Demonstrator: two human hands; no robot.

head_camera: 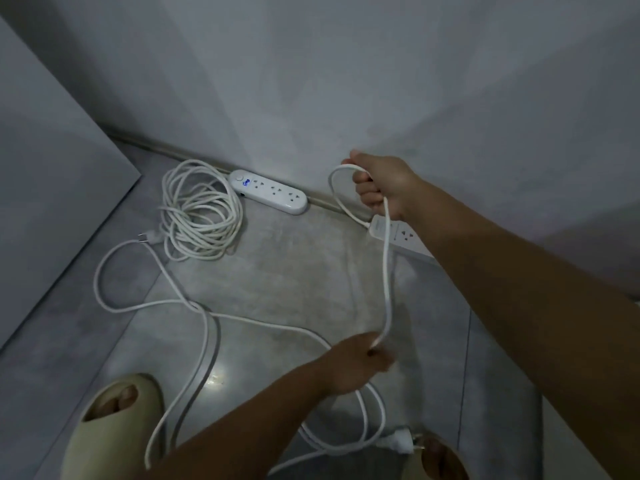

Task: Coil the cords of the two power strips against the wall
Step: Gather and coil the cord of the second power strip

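Two white power strips at the wall's foot, left strip (268,192) upper centre beside its coiled cord (201,209), right hand (381,185) fingers (367,199) curled round a loop of loose cord (388,258) above the second strip (398,235), left hand (356,365) lower centre pinching the same cord, remainder trailing over the floor (277,271)

A room in a home is indicated. A plain pale wall (346,81) is met by a glossy grey tiled floor (294,265), and a narrow skirting strip (194,157) is run along the joint, left of the fingers (367,197). A household power strip (268,192) is laid there. An open-toed foam slipper (114,427) is worn, below and left of the fingers.
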